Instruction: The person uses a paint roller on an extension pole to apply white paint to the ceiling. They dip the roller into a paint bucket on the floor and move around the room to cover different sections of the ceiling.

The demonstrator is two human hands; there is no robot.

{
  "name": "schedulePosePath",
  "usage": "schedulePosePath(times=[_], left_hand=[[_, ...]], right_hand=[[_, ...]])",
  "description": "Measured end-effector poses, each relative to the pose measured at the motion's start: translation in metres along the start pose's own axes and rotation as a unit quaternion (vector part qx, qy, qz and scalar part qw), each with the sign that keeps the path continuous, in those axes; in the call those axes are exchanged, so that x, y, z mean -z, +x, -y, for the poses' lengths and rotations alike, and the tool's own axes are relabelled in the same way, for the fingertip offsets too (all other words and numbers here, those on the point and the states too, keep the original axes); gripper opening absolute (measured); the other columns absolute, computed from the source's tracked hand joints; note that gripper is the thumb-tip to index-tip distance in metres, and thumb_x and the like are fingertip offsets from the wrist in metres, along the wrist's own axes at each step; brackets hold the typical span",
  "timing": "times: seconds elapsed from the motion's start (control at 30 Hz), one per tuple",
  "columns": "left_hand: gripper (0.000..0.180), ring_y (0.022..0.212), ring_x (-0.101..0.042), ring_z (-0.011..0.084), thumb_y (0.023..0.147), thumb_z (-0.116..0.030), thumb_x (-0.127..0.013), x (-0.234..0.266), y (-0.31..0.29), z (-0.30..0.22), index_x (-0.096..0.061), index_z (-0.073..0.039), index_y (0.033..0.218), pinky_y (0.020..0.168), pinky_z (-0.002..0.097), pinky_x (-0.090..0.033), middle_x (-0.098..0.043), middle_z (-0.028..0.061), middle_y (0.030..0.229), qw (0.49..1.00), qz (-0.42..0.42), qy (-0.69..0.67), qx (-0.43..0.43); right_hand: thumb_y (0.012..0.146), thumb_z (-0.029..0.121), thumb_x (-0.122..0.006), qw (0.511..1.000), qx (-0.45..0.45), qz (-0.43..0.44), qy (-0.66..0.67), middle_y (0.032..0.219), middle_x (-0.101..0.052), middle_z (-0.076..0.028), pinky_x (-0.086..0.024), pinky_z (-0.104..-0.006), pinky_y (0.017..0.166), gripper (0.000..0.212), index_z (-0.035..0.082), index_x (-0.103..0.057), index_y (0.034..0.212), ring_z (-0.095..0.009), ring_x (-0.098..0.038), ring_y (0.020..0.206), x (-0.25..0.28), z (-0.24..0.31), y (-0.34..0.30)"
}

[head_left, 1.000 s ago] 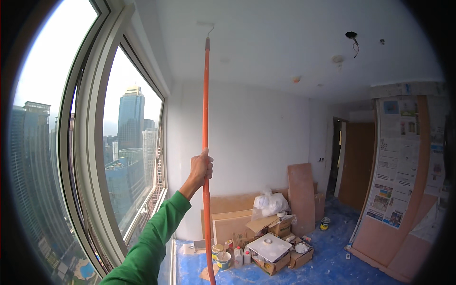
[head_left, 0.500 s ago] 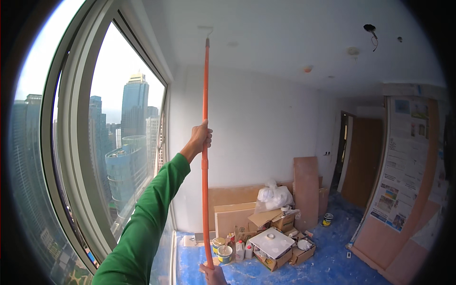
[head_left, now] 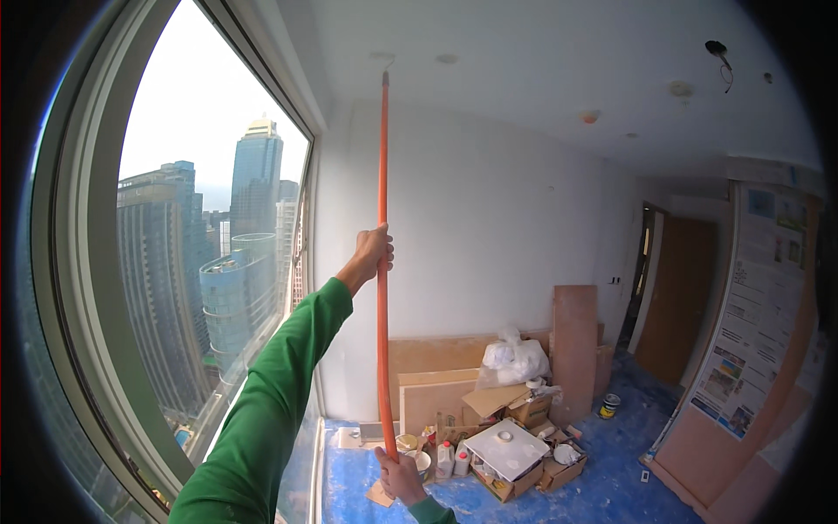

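A long orange extension pole [head_left: 383, 332] rises nearly upright in front of me. My left hand [head_left: 374, 251], at the end of a green sleeve, is closed around its middle. Lower down, my right hand [head_left: 401, 477] grips the pole near its bottom end. A paint roller [head_left: 382, 58] tops the pole, up against the white ceiling [head_left: 524, 61]; its pale cover hardly stands out from the surface.
To my left is a large window [head_left: 253, 218] above a city. Boards [head_left: 573, 349], a white plastic bag [head_left: 513, 360], cardboard boxes [head_left: 528, 412], jugs [head_left: 445, 458] and paint cans line the white wall. Blue sheeting [head_left: 611, 489] covers the floor. Wires [head_left: 719, 54] dangle from the ceiling.
My right hand has come up into fuller view with the pole's lower end. The view has turned a little, so the room appears shifted to the right. Both hands keep their grip.
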State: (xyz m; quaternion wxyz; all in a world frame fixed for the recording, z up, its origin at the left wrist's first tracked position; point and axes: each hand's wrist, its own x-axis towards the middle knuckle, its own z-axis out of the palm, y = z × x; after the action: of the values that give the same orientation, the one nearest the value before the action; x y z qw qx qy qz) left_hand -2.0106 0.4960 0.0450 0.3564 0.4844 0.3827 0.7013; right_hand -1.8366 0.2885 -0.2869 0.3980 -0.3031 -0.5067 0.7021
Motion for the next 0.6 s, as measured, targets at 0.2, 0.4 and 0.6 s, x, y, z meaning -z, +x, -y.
schedulePosePath(times=[0.2, 0.4, 0.6], left_hand=[[0.039, 0.049, -0.046, 0.0165, 0.098, -0.037, -0.051, 0.023, 0.003, -0.003, -0.052, 0.001, 0.09, 0.044, 0.0343, -0.04, -0.046, 0.0037, 0.064, 1.0, -0.025, 0.004, 0.003], [0.042, 0.048, -0.044, 0.0143, 0.096, -0.038, -0.056, 0.041, 0.0, -0.029, -0.054, 0.003, 0.097, 0.042, 0.0317, -0.037, -0.044, 0.0014, 0.063, 0.998, -0.047, 0.039, 0.0], [0.038, 0.047, -0.044, 0.0116, 0.087, -0.029, -0.067, 0.042, -0.063, -0.049, -0.054, 0.006, 0.095, 0.04, 0.0288, -0.036, -0.044, 0.001, 0.063, 0.992, -0.074, 0.085, -0.063]], right_hand=[[0.095, 0.037, -0.063, 0.999, -0.022, 0.033, 0.024, 0.05, -0.032, 0.004, -0.026, -0.0276, 0.03, 0.041, 0.01, -0.042, 0.073, -0.009, -0.032, 0.032, -0.003, -0.016, 0.013], [0.094, 0.039, -0.065, 0.999, -0.019, 0.039, 0.018, 0.05, -0.034, 0.004, -0.026, -0.0268, 0.03, 0.041, 0.01, -0.043, 0.074, -0.008, -0.033, 0.033, -0.03, -0.022, 0.03], [0.094, 0.041, -0.065, 0.998, 0.023, 0.043, -0.027, 0.052, -0.039, 0.005, -0.029, -0.0286, 0.04, 0.042, 0.01, -0.048, 0.07, -0.006, -0.038, 0.042, -0.051, -0.065, 0.013]])
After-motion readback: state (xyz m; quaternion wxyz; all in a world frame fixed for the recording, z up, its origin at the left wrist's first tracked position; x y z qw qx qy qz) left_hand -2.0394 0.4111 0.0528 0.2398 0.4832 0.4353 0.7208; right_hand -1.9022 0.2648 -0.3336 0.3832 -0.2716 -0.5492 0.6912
